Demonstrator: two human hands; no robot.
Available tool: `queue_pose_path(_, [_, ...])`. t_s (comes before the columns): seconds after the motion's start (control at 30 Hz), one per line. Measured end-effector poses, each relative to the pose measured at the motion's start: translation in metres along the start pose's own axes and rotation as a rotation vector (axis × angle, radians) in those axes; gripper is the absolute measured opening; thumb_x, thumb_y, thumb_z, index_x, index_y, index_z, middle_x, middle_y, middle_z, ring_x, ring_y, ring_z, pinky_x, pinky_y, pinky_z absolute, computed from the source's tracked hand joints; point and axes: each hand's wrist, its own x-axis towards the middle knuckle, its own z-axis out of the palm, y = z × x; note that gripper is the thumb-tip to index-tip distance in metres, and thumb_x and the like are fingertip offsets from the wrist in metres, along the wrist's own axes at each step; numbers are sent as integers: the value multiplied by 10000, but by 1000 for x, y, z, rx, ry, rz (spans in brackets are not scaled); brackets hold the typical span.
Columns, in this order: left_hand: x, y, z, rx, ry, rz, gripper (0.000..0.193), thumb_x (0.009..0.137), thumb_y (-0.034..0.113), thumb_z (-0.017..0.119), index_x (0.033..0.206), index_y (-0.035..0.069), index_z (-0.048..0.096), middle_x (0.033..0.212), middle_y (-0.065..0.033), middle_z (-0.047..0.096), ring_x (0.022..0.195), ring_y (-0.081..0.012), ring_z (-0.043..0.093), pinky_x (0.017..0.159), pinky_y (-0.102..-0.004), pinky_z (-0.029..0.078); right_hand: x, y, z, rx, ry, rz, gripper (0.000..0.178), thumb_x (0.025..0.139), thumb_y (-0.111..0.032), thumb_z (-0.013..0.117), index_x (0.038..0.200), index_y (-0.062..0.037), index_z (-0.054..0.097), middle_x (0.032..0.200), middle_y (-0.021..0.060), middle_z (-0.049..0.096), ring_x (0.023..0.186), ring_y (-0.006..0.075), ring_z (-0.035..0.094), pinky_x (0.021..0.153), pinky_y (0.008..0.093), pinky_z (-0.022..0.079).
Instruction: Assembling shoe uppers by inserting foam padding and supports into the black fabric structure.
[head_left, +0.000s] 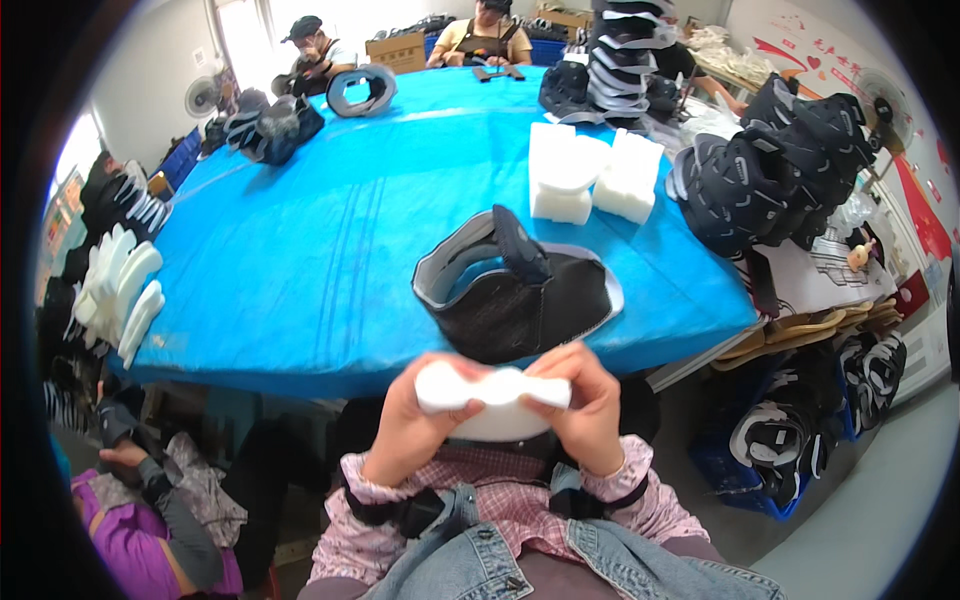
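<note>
Both of my hands grip a soft white foam piece (505,422) just off the table's near edge. My left hand (412,412) pinches its left end, with the thumb on the near face. At the right end, my right hand (588,402) holds it between thumb and fingers. The foam looks bent, with a dip along its upper edge. Beyond my hands, a black boot upper (505,315) with a grey lining lies on the table, its opening to the left and a flap standing up. Two stacks of white foam pieces (562,200) stand farther back.
A blue-covered table (270,260) spans the view. Dark boots (745,190) are piled at right, and a tall stack of uppers (618,75) rises behind. White foam shapes (122,285) stand at left. A blue crate (735,480) sits on the floor. Co-workers sit around the table.
</note>
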Motion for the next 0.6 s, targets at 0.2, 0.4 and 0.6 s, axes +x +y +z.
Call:
queue_pose_path(0.2, [25, 22, -12, -56, 41, 46, 790, 705, 132, 771, 1338, 10, 315, 1220, -84, 487, 1143, -154, 449, 969, -280, 352, 46, -13, 3, -52, 61, -117, 147, 704, -27, 734, 772, -22, 604, 864, 79, 595, 809, 161, 566, 734, 268, 431])
queue_pose_path(0.4, [28, 25, -14, 36, 152, 65, 703, 725, 109, 754, 1305, 10, 370, 1169, -76, 535, 1079, -137, 504, 903, -258, 408, 51, -10, 11, -11, 13, -120, 130, 735, -30, 723, 807, -21, 615, 903, 65, 584, 833, 131, 560, 749, 253, 431])
queue_pose_path(0.6, [20, 19, -14, 78, 247, 83, 363, 719, 72, 751, 1035, 3, 584, 935, -24, 622, 858, -85, 577, 743, -224, 466, 49, -9, 6, 47, -132, 33, 297, 727, -122, 745, 954, -17, 584, 972, 71, 577, 903, 165, 551, 800, 281, 420])
